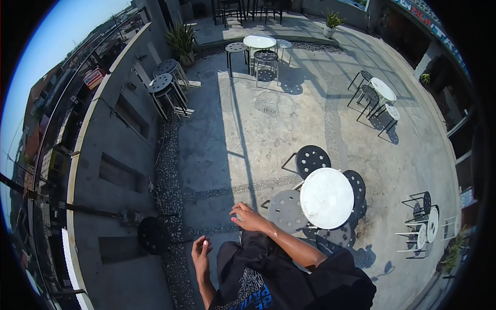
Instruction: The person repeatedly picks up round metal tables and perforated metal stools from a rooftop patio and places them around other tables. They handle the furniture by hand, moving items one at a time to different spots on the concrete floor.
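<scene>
Both my hands are raised in front of my dark trousers and black printed shirt, with nothing in them. My left hand (201,252) is at the lower middle, its thumb and fingers loosely bent and apart. Farther forward and to the right, my right hand (249,218) reaches across my body with its fingers partly stretched. Neither hand touches any furniture. Nearest to the right hand is a grey round stool (285,211) with holes in its seat. It stands beside a white round table (326,198), which has a black stool (312,161) on its far side.
A concrete wall (111,206) runs along the left, edged by a pebble strip (169,191). More round tables, such as a white one (259,41), stand with stools farther off. Stacked stools (161,82) and a potted plant (182,44) line the far left. Another table-and-stool group (433,223) is at the right.
</scene>
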### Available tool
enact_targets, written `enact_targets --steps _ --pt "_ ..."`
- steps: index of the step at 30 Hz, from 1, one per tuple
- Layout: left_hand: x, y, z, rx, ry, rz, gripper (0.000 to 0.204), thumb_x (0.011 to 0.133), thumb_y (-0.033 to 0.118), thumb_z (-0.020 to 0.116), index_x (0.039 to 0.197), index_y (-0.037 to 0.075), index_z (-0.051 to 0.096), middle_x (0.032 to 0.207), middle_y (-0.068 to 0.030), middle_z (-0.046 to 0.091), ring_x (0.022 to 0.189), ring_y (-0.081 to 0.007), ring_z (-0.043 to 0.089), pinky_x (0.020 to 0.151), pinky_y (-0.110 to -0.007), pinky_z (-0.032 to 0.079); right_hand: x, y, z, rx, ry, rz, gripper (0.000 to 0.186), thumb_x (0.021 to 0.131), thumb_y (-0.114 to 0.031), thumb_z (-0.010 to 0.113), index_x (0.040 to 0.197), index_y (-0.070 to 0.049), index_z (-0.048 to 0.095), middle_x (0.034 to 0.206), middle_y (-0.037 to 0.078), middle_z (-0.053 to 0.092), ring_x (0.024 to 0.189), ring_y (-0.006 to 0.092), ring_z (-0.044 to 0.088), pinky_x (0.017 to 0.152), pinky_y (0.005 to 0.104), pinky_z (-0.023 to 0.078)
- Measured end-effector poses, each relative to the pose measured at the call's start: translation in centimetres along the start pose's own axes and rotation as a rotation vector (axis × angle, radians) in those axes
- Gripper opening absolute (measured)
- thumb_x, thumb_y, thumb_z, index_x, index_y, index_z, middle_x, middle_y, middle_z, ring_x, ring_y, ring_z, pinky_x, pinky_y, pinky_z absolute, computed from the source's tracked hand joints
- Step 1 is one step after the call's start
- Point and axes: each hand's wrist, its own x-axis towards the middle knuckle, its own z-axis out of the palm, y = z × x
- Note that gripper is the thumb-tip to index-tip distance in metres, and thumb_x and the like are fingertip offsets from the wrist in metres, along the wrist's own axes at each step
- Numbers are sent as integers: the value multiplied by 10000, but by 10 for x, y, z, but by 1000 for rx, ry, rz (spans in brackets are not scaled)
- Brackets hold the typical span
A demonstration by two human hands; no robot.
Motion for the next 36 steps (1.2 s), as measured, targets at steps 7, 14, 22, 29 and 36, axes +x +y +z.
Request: enact_targets --steps 7,14,22,29,36 --pt "182 49 -31 -24 -22 -64 313 905 212 601 1159 34 556 1042 -55 586 930 -142 561 792 -284 458 217 -43 -27 -11 -109 -62 304 900 -263 546 1140 -78 569 1253 110 423 1216 291 413 1006 405 365" --pt "402 136 -53 40 -107 10 315 909 209 587 1156 16 554 1061 -74 594 945 -174 582 805 -293 463 373 -8 -28 -27 22 82 277 892 -259 570 1088 -67 604 1213 124 459 1192 303 439 987 385 374" --pt "618 288 -53 67 -204 112 311 909 226 592 1149 31 566 1028 -47 605 925 -130 567 788 -273 451 524 12 -78 87 183 219 267 866 -232 607 1061 -52 626 1187 140 493 1123 323 487 943 388 404" --pt "780 338 -13 100 -265 9 341 918 247 577 1173 23 549 1063 -67 604 973 -139 564 824 -294 458 668 86 -117 -13 221 357 243 861 -218 626 1045 -60 638 1179 138 488 1114 292 491 808 341 498" --pt "912 362 -2 125 -185 -173 359 917 254 577 1190 23 539 1071 -79 611 958 -143 572 827 -289 458 871 137 -178 56 118 383 266 856 -218 629 1040 -26 618 1063 140 545 911 276 601 822 345 482"
